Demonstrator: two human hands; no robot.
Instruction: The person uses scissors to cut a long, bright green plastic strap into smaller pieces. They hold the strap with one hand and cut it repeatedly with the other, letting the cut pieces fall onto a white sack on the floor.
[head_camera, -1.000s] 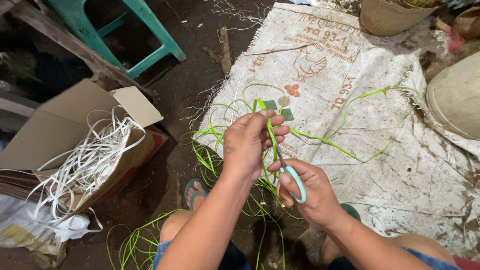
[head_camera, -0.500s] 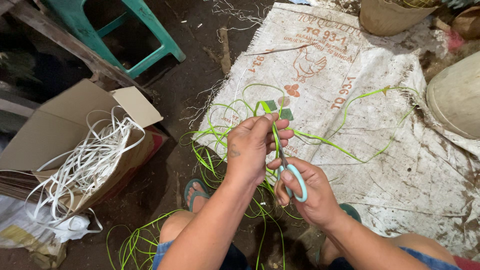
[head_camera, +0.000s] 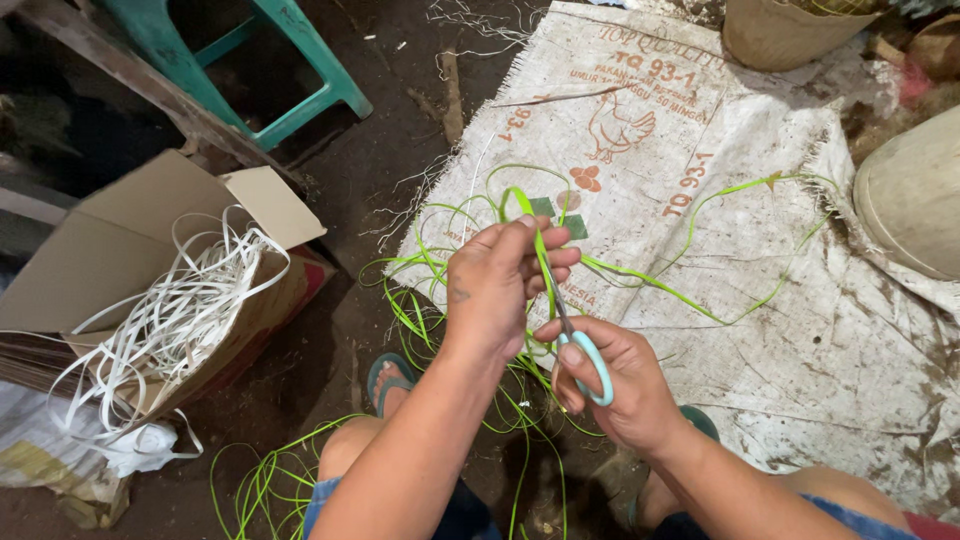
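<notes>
My left hand (head_camera: 500, 285) pinches a bright green plastic strip (head_camera: 540, 245) that loops up above its fingers and trails off to the right over a white woven sack (head_camera: 760, 300). My right hand (head_camera: 605, 385) grips scissors with light blue handles (head_camera: 590, 365), their blades pointing up along the strip between my left fingers. More loose green strips (head_camera: 420, 300) lie tangled on the ground beneath both hands, around my sandalled foot (head_camera: 385, 375).
An open cardboard box (head_camera: 120, 270) at left holds a tangle of white strips (head_camera: 170, 320). A teal plastic stool (head_camera: 290, 70) stands at the top left, behind a wooden plank (head_camera: 130, 75). Woven baskets (head_camera: 780, 30) sit at the top right and a pale round container (head_camera: 915, 195) at the right edge.
Both hands stay together over the strip. My left hand has shifted slightly and the green loop above it now stands a little higher; the scissors remain along the strip.
</notes>
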